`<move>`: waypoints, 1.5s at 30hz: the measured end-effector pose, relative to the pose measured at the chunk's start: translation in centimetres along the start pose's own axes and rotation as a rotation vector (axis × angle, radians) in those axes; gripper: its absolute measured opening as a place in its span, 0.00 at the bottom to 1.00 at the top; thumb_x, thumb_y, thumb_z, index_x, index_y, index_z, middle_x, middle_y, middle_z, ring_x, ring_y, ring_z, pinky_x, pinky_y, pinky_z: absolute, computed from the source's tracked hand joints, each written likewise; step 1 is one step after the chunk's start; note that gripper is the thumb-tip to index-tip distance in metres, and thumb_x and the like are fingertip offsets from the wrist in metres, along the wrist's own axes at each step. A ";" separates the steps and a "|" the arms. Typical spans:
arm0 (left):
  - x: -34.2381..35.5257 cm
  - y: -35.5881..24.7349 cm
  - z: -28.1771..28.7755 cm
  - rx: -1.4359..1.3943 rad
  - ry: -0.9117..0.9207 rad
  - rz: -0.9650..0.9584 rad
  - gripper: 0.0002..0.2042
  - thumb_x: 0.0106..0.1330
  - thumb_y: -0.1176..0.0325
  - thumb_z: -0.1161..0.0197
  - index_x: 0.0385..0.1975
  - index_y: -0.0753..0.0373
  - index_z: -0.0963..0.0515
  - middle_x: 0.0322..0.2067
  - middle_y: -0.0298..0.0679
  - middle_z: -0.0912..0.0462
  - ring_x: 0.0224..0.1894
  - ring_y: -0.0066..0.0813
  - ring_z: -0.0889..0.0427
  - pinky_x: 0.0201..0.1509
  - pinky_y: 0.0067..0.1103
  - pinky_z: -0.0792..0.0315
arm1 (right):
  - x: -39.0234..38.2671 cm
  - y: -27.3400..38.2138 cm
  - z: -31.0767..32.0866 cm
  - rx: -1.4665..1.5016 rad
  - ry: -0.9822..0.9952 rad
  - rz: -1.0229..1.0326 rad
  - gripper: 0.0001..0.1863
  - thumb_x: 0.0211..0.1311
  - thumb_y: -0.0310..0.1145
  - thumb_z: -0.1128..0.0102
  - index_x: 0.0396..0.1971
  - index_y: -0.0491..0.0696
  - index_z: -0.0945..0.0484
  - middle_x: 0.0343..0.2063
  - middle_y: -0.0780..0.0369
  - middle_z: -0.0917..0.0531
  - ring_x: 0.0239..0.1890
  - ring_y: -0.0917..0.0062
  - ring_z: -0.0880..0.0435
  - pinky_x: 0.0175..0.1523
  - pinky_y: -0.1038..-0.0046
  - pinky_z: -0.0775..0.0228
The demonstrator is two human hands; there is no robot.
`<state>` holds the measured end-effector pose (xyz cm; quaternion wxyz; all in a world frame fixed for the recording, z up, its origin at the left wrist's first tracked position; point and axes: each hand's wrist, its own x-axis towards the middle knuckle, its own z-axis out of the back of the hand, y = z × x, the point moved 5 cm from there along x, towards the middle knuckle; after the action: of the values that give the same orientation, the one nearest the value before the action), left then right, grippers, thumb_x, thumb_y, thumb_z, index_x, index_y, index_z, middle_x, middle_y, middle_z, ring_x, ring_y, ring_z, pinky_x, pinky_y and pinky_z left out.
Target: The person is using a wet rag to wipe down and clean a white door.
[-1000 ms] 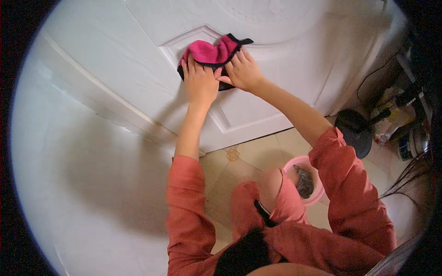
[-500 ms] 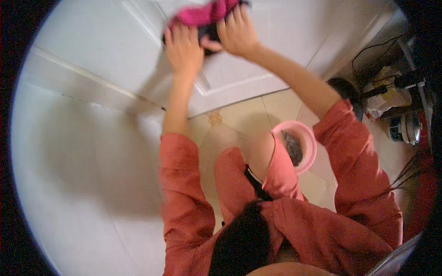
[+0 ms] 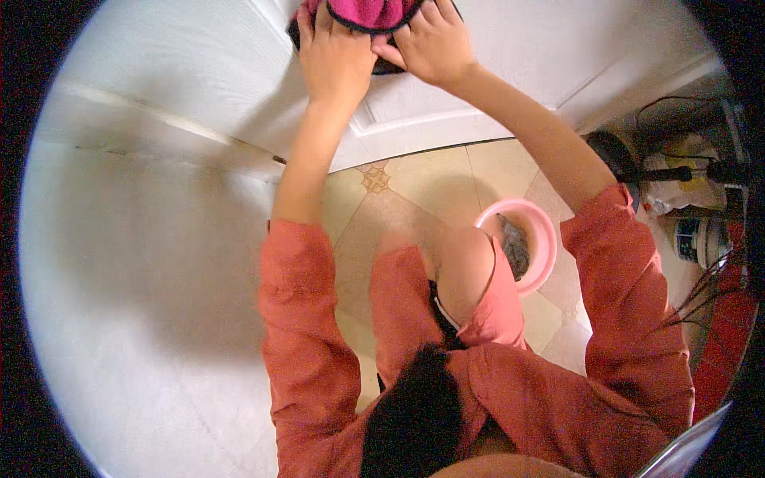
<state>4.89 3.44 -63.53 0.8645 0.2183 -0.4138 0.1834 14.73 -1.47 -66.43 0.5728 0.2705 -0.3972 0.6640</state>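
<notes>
A bright pink cloth with black edging lies bunched against a white panelled door at the top of the view. My left hand grips its left side, fingers bent over the fabric. On the right side, my right hand holds the same cloth, its thumb reaching toward the left hand. Both arms stretch forward, sleeves pushed up to the elbows. The cloth's far part runs out of the picture.
Beside my bent knee a pink bucket stands on the beige tiled floor, with something greyish inside. A white wall is on my left. At the right are a white tub, a pale bag and dark cables.
Both hands and the cloth have shifted slightly upward in the picture. The cloth is folded differently, with a black-edged curve now between my hands. Both hands keep their hold.
</notes>
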 end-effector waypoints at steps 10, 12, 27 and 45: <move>-10.0 -1.0 -7.2 -0.014 0.065 0.082 0.18 0.48 0.59 0.36 0.40 0.55 0.23 0.43 0.38 0.24 0.50 0.39 0.28 0.56 0.48 0.39 | -7.7 3.4 -5.3 -0.137 0.046 0.132 0.25 0.51 0.60 0.46 0.22 0.50 0.21 0.27 0.62 0.21 0.37 0.69 0.25 0.52 0.65 0.38; -12.3 -1.8 -8.5 -0.060 0.126 0.087 0.17 0.49 0.60 0.36 0.39 0.56 0.22 0.40 0.38 0.23 0.47 0.39 0.26 0.55 0.47 0.37 | -9.9 3.8 -6.7 -0.096 0.102 0.120 0.23 0.52 0.58 0.46 0.21 0.52 0.21 0.27 0.65 0.22 0.37 0.71 0.25 0.52 0.66 0.38; -20.0 -4.2 -13.4 -0.093 0.205 0.316 0.31 0.43 0.51 0.33 0.49 0.56 0.27 0.52 0.46 0.30 0.57 0.49 0.35 0.62 0.53 0.49 | -16.2 4.3 -10.3 -0.047 0.469 0.146 0.12 0.53 0.46 0.43 0.25 0.54 0.27 0.26 0.67 0.24 0.39 0.74 0.26 0.48 0.69 0.35; -22.7 -3.9 -15.3 -0.104 0.137 0.544 0.23 0.49 0.52 0.35 0.43 0.58 0.24 0.44 0.39 0.24 0.54 0.46 0.32 0.58 0.51 0.46 | -17.2 5.1 -11.9 -0.049 0.346 0.388 0.07 0.49 0.39 0.46 0.29 0.56 0.27 0.33 0.74 0.26 0.41 0.83 0.27 0.49 0.79 0.36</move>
<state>3.23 5.16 -91.08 0.8195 0.0416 -0.4068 0.4014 14.33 -1.01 -87.95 0.5007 0.0577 -0.3535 0.7881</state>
